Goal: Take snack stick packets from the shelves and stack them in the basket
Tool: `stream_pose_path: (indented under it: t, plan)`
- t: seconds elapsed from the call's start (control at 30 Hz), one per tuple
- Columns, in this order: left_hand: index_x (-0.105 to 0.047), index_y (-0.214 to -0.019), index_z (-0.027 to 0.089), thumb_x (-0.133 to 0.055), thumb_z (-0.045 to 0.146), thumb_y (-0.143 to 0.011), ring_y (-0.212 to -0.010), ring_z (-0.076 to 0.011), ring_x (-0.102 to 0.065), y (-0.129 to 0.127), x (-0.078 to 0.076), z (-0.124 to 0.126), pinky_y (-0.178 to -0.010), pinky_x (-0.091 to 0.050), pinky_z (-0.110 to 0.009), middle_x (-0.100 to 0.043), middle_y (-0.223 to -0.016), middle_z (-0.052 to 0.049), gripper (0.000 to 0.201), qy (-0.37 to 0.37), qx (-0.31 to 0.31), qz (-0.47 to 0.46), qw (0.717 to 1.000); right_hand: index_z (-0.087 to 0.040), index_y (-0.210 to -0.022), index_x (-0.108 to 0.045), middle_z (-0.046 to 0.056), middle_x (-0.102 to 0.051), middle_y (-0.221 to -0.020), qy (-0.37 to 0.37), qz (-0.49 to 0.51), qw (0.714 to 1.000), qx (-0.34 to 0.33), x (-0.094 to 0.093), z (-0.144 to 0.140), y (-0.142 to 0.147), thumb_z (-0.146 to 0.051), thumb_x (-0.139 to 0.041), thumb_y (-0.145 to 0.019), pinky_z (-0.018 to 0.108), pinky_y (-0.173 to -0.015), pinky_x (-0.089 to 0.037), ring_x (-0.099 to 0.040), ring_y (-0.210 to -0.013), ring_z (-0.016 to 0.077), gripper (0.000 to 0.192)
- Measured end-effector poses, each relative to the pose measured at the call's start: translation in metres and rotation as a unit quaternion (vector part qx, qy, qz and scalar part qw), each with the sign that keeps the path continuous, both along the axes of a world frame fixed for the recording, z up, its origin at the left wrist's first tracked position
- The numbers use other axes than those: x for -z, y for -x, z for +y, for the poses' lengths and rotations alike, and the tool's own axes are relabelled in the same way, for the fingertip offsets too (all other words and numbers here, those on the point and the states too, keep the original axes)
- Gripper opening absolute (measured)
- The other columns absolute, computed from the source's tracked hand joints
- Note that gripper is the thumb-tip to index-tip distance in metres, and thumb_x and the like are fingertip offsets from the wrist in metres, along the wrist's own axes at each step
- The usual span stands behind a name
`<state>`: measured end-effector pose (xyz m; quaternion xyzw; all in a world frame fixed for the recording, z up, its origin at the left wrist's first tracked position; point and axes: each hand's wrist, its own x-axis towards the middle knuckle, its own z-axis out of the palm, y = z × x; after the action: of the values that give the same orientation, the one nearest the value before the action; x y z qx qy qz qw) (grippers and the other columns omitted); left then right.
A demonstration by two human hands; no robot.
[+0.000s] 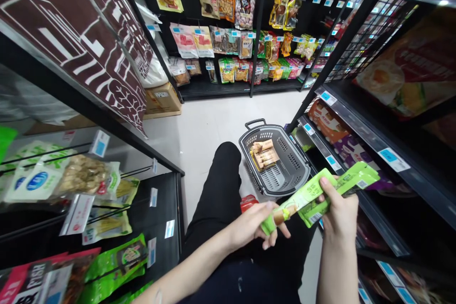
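Note:
Both my hands hold green snack packets (322,191) over my lap in a shop aisle. My left hand (254,225) pinches the lower left end of one packet. My right hand (340,211) grips the stack around its middle, thumb on top. Beyond my black-trousered knee (224,175), a grey shopping basket (249,145) sits on the floor with tan boxes (264,154) lying inside.
Black shelving on the right (359,130) carries packets and blue price tags. On the left, pegs hold hanging snack bags (85,175) and green packets (117,259). A back wall rack (228,33) is full of snacks. A cardboard box (162,99) stands on the pale floor.

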<state>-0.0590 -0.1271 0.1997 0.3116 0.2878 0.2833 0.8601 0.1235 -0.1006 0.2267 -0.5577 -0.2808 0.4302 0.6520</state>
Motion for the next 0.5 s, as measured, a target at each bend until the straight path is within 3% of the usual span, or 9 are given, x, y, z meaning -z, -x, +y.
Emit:
stream_pose_path:
  t: [0.07,0.13,0.2,0.33,0.5]
  plan:
    - [-0.058,-0.089,0.004,-0.048,0.053,-0.078,-0.04,-0.0068,-0.049,0.002,0.003,0.0,-0.033,-0.035,-0.017,-0.065,-0.071,-0.013,0.051,0.049,0.059,-0.056,0.995,-0.018,-0.075,-0.055,-0.007,-0.049,-0.044,-0.039,0.021,0.997,-0.057,0.004,0.0,-0.004,-0.03,-0.076,-0.059,0.024,-0.041,-0.037,-0.04,-0.035,0.0072,0.029]
    - [-0.059,-0.087,0.005,-0.061,0.045,-0.071,-0.041,-0.007,-0.05,0.004,0.005,0.0,-0.034,-0.036,-0.017,-0.064,-0.068,-0.011,0.043,0.061,0.086,-0.066,0.992,-0.02,-0.072,-0.054,-0.006,-0.052,-0.051,-0.09,0.051,0.988,-0.111,0.009,0.0,-0.009,-0.036,-0.076,-0.057,0.023,-0.043,-0.037,-0.039,-0.036,0.0055,0.031]
    - [-0.058,-0.085,0.009,-0.072,0.035,-0.062,-0.043,-0.0082,-0.052,0.004,0.003,-0.001,-0.036,-0.038,-0.017,-0.063,-0.066,-0.006,0.038,0.042,0.062,-0.035,0.997,-0.021,-0.071,-0.055,-0.005,-0.055,-0.059,-0.118,0.08,0.981,-0.13,0.013,0.0,-0.012,-0.039,-0.078,-0.052,0.024,-0.048,-0.04,-0.044,-0.043,0.0067,0.035]
    - [-0.06,-0.082,0.011,-0.077,0.028,-0.056,-0.049,-0.0098,-0.054,0.002,-0.005,-0.004,-0.045,-0.046,-0.022,-0.056,-0.062,0.001,0.035,-0.06,-0.046,0.092,0.993,-0.022,-0.083,-0.059,0.002,-0.063,-0.083,-0.078,0.086,0.989,-0.093,0.023,0.001,-0.016,-0.037,-0.078,-0.052,0.025,-0.054,-0.044,-0.056,-0.062,0.0123,0.038]
    - [-0.065,-0.081,0.011,-0.074,0.025,-0.059,-0.056,-0.0115,-0.055,0.001,-0.019,-0.007,-0.057,-0.048,-0.025,-0.059,-0.069,-0.001,0.028,-0.166,-0.098,0.208,0.959,-0.022,-0.089,-0.059,0.002,-0.064,-0.082,-0.057,0.078,0.992,-0.075,0.031,-0.001,-0.021,-0.033,-0.072,-0.059,0.025,-0.051,-0.043,-0.051,-0.051,0.0093,0.035]
